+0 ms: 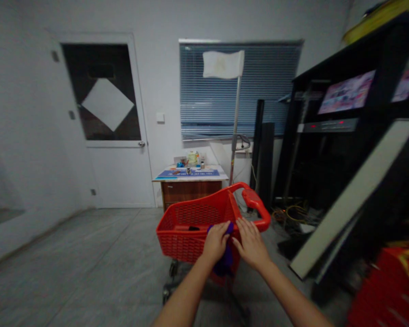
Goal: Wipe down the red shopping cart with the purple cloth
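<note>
A red plastic shopping cart (187,244) stands in front of me, its handle (255,204) toward the right. On the cart's near rim my left hand (215,241) grips a purple cloth (225,260), which hangs down over the outer side. Just right of it, my right hand (251,243) rests on the rim below the handle, with fingers stretched out and no object seen in it. A small dark object (193,228) lies inside the basket. A white flag (221,64) on a metal pole (236,109) rises behind the handle.
Behind the cart is a desk (191,193) with small items on top. A black rack (327,168), loose cables (295,213) and a leaning pale board (354,195) occupy the right. A red bag-like object (385,286) is at lower right. A white door (119,177) is at left.
</note>
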Demonstrator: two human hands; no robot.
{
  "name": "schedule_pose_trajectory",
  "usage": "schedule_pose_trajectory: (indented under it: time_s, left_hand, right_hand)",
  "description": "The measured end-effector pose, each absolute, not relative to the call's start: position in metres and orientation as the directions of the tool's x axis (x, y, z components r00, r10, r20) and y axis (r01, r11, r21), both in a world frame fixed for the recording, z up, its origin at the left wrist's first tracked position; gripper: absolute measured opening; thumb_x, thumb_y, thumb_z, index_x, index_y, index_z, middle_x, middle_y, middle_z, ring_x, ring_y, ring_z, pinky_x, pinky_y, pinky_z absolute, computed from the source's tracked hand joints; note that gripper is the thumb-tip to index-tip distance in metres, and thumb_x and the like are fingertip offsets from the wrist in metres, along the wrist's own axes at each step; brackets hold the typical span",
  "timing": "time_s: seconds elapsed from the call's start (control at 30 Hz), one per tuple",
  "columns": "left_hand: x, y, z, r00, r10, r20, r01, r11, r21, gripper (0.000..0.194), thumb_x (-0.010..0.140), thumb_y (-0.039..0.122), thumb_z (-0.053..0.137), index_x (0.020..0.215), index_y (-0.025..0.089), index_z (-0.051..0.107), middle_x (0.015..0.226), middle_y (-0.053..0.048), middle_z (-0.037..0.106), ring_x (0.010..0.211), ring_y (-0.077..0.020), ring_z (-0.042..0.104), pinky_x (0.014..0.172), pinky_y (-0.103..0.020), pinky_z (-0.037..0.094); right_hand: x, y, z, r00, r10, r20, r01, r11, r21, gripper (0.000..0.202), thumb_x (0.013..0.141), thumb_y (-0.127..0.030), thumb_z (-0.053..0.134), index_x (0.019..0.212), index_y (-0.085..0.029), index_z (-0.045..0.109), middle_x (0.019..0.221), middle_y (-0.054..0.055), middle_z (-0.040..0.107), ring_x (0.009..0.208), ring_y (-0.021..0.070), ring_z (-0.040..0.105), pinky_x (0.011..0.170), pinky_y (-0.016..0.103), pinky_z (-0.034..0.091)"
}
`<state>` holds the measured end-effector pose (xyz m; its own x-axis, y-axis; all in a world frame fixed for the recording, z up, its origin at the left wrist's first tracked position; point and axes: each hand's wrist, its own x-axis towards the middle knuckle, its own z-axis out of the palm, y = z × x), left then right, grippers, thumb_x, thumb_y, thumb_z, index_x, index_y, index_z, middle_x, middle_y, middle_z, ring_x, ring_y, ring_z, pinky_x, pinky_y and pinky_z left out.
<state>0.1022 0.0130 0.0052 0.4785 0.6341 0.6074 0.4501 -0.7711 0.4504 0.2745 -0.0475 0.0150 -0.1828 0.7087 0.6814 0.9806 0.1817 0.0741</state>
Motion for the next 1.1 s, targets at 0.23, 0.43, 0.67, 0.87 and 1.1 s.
schedule_pose_trajectory:
  time_s: [0.23, 0.43, 0.67, 0.87, 1.1]
  left_hand:
    - [0.071, 0.022, 0.002, 0.454, 0.727, 0.516, 0.557, -0.683, 0.472, 0.049, 0.09, 0.018, 0.049, 0.138, 0.027, 0.049, 0.122, -0.006, 0.063, 0.112, -0.0217, 0.054, 0.102, -0.038, 0.041]
    - [0.065, 0.023, -0.009, 0.412, 0.723, 0.555, 0.546, -0.683, 0.485, 0.049, 0.089, 0.016, 0.046, 0.137, 0.025, 0.05, 0.122, -0.007, 0.061, 0.112, -0.0223, 0.053, 0.103, -0.04, 0.04]
    - [0.055, 0.021, -0.019, 0.346, 0.706, 0.618, 0.531, -0.691, 0.491, 0.05, 0.089, 0.013, 0.045, 0.137, 0.026, 0.049, 0.122, -0.007, 0.061, 0.113, -0.0223, 0.053, 0.104, -0.045, 0.04]
    - [0.036, 0.019, -0.017, 0.324, 0.7, 0.636, 0.569, -0.682, 0.46, 0.05, 0.088, 0.012, 0.047, 0.137, 0.026, 0.05, 0.123, -0.006, 0.062, 0.115, -0.021, 0.054, 0.105, -0.043, 0.041]
    - [0.059, 0.008, 0.001, 0.411, 0.642, 0.648, 0.51, -0.751, 0.42, 0.052, 0.089, 0.012, 0.048, 0.139, 0.026, 0.047, 0.133, -0.006, 0.059, 0.122, -0.02, 0.052, 0.108, -0.045, 0.04]
  right_hand:
    - [0.279, -0.049, 0.018, -0.214, 0.734, 0.645, 0.974, 0.214, 0.079, 0.061, 0.094, -0.045, 0.039, 0.146, -0.014, 0.035, 0.147, 0.011, 0.044, 0.14, 0.0243, 0.031, 0.115, 0.044, 0.021]
    - [0.275, -0.05, 0.021, -0.23, 0.744, 0.627, 0.969, 0.237, 0.074, 0.065, 0.093, -0.045, 0.04, 0.149, -0.015, 0.027, 0.149, 0.011, 0.041, 0.141, 0.0243, 0.028, 0.115, 0.046, 0.02]
    - [0.263, -0.052, 0.026, -0.255, 0.767, 0.589, 0.961, 0.268, 0.068, 0.066, 0.092, -0.042, 0.043, 0.149, -0.015, 0.027, 0.151, 0.01, 0.038, 0.142, 0.0231, 0.026, 0.116, 0.044, 0.021]
    - [0.253, -0.052, 0.027, -0.26, 0.742, 0.618, 0.961, 0.259, 0.094, 0.06, 0.093, -0.036, 0.04, 0.148, -0.014, 0.03, 0.151, 0.009, 0.038, 0.142, 0.0207, 0.026, 0.116, 0.041, 0.021]
    - [0.252, -0.049, 0.023, -0.24, 0.711, 0.661, 0.965, 0.246, 0.086, 0.062, 0.093, -0.046, 0.042, 0.144, -0.011, 0.037, 0.147, 0.013, 0.043, 0.14, 0.0249, 0.03, 0.116, 0.044, 0.02]
